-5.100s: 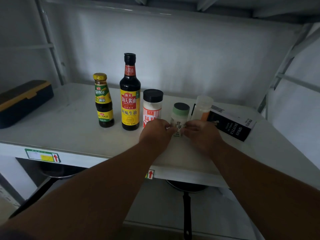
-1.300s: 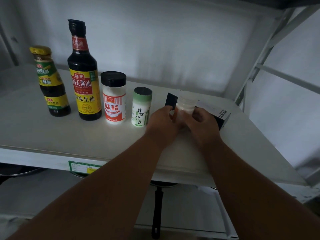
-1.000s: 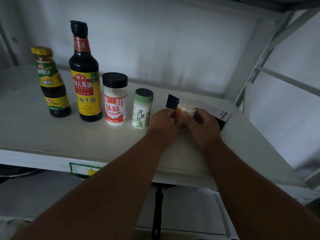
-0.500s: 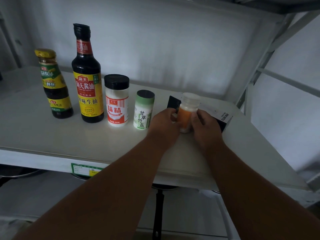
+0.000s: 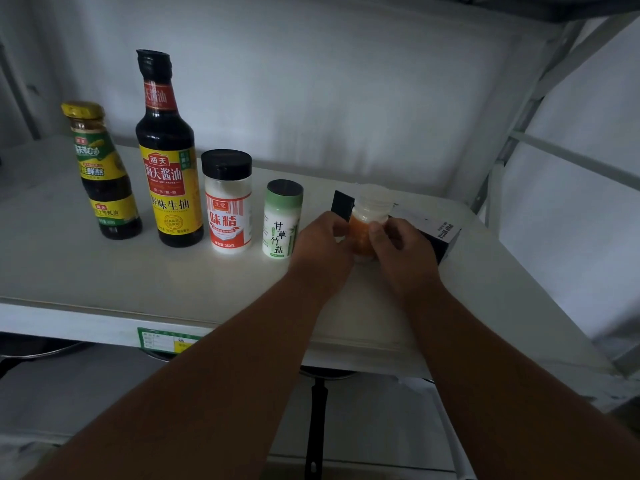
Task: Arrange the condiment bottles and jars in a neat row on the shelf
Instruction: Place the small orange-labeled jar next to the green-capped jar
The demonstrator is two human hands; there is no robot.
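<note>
On the white shelf (image 5: 173, 282) stand, from left to right, an oyster sauce bottle with a gold cap (image 5: 102, 174), a tall soy sauce bottle (image 5: 169, 168), a black-capped MSG shaker (image 5: 227, 202) and a green-capped salt shaker (image 5: 282, 220). Right of them is a small clear jar with a white lid and orange contents (image 5: 367, 220). My left hand (image 5: 323, 247) and my right hand (image 5: 403, 251) hold this jar from both sides, fingers curled round it. Its base is hidden by my hands.
A black box (image 5: 440, 233) lies on the shelf just behind the jar. Metal shelf uprights (image 5: 519, 126) rise at the right. A pan with a black handle (image 5: 317, 427) sits on the lower level, beneath the shelf's front edge.
Five seconds ago my hands were on the green-capped salt shaker; now they hold the small orange jar. Over the last second the jar turned slightly, showing its orange side, and stayed in place.
</note>
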